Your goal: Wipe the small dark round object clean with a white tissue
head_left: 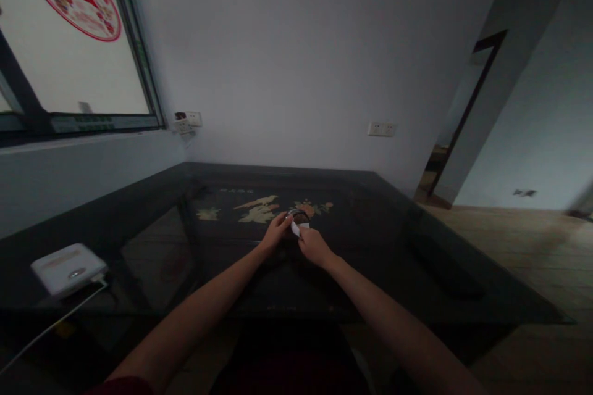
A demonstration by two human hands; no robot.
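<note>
In the head view both hands meet over the middle of the dark glass-topped table (370, 216). My left hand (277, 228) is closed on a small dark ring-shaped thing (300, 213) with a shiny edge; its exact kind is too small to make out. My right hand (315, 245) pinches a small white piece (295, 228) that looks like tissue or paper. This white piece lies against the near side of the ring, between the two hands. My fingers hide parts of both things.
A white box-shaped device (69, 268) with a white cable (55, 324) stands at the table's left. On the right lies a long dark object (445, 265). Bird and flower pictures (259, 210) show under the glass. Wall sockets (382, 129) and a window (83, 62) are beyond.
</note>
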